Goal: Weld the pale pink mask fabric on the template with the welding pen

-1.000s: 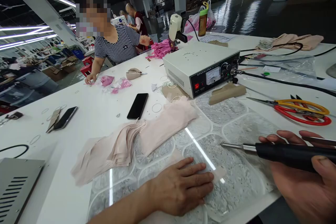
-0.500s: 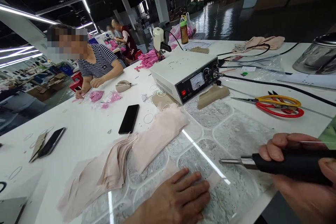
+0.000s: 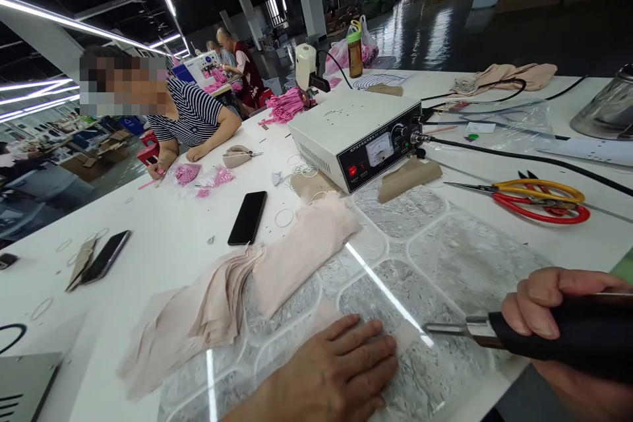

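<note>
Left hand (image 3: 341, 372): flat, fingers spread, still pinning fabric piece (image 3: 403, 337). Right hand (image 3: 558, 316): gripping black tool (image 3: 544, 336), tip now lower, nearer fabric edge.

A long white worktable (image 3: 163, 237) carries everything. Under the left hand (image 3: 336, 376) lies a clear glass plate (image 3: 445, 264) with a small pale fabric piece (image 3: 403, 337) on it. Just left of that hand sits a stack of pale pink fabric (image 3: 237, 290); beyond it a black phone (image 3: 247, 217) and a white control box (image 3: 361, 135). Beyond the right hand (image 3: 554, 306) lie scissors (image 3: 539, 199), perhaps two pairs overlapping.
</note>
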A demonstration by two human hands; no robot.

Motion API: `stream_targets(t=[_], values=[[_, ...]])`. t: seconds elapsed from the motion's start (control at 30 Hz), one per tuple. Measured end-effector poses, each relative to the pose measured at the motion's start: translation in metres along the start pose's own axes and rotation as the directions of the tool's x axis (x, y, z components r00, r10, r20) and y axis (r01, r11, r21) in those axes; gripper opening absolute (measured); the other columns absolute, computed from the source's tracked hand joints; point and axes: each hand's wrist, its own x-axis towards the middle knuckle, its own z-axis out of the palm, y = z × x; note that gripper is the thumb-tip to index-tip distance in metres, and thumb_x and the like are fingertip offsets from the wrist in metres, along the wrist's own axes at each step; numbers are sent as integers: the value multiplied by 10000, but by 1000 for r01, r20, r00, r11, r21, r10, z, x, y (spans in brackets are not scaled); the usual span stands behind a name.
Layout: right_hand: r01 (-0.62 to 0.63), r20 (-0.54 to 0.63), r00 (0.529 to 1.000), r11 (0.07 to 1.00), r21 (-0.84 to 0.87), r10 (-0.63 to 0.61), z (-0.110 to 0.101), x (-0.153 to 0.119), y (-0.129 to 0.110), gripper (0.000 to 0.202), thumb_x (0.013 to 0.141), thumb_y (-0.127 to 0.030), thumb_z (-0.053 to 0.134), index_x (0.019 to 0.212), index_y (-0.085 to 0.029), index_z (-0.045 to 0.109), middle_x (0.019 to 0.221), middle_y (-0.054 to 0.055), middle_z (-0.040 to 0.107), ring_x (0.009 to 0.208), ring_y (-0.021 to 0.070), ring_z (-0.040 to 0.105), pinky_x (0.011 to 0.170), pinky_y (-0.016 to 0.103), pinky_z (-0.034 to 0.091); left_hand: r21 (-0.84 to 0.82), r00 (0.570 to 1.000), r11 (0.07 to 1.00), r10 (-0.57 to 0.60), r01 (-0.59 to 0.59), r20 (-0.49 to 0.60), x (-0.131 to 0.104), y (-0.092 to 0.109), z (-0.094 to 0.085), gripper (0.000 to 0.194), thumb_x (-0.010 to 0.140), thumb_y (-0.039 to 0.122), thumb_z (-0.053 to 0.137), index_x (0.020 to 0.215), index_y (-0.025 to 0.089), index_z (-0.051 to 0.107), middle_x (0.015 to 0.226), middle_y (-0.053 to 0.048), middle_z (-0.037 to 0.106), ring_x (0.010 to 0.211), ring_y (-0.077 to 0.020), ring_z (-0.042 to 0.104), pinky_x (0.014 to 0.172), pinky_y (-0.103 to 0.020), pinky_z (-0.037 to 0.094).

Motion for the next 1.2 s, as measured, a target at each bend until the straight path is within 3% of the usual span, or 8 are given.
stream_targets(t=[0.1,0.27,0.37,0.5,0.63,0.8,0.97,1.2], values=[[-101,-49,992,967,232,115,-1,-2,5,232,841,-522,465,933,-321,535,802,20,344,567,198,344,462,394,333,5,1000,1000,0,0,-2,0,0,1,392,1007,313,402,1325,102,492,1417,-51,487,1361,-221,393,1168,-362,282],[-63,-69,994,966,249,83,3,-2,6,213,854,-478,455,952,-324,564,783,19,354,556,196,347,449,379,315,4,1000,1000,-2,2,4,-1,1,1,403,1009,314,402,1342,97,469,1421,-69,481,1371,-228,378,1167,-369,281],[-52,-48,997,980,194,63,-1,-3,8,223,854,-481,447,966,-347,585,784,26,389,571,210,386,482,400,334,5,1000,1000,-3,3,10,-1,1,1,407,1012,319,394,1347,97,464,1432,-67,467,1372,-229,375,1169,-366,275],[-6,-56,998,1000,-19,5,-24,-13,22,401,678,-572,612,1028,-376,617,912,80,503,720,294,513,615,514,404,8,1000,1000,-2,2,6,-1,1,2,405,1012,322,396,1337,93,476,1429,-61,471,1361,-234,392,1162,-374,290],[20,-104,994,1000,-3,-20,-38,-18,38,434,579,-561,697,961,-366,628,926,86,518,778,326,541,611,527,429,19,1000,1000,2,-2,-6,-1,1,2,410,1015,329,389,1337,91,479,1426,-55,474,1354,-233,402,1147,-380,317],[-13,-130,991,987,159,34,-32,-11,45,374,590,-552,696,895,-353,610,811,57,487,643,272,514,506,456,416,24,1000,1000,1,-1,2,0,1,1,420,1024,340,363,1342,92,480,1430,-48,470,1346,-234,413,1144,-375,322],[-23,-133,989,955,296,65,-34,-7,46,323,649,-584,633,829,-323,575,685,19,402,450,175,358,363,339,292,19,1000,1000,5,-5,-10,0,1,2,420,1022,346,367,1334,91,487,1426,-54,475,1344,-234,415,1137,-379,332],[-111,-117,983,963,245,143,-18,-14,23,307,582,-524,725,741,-335,542,719,38,430,541,243,460,433,415,381,20,1000,1000,0,0,-7,-1,1,4,429,1025,361,352,1332,93,484,1423,-44,479,1349,-230,406,1137,-377,331]])
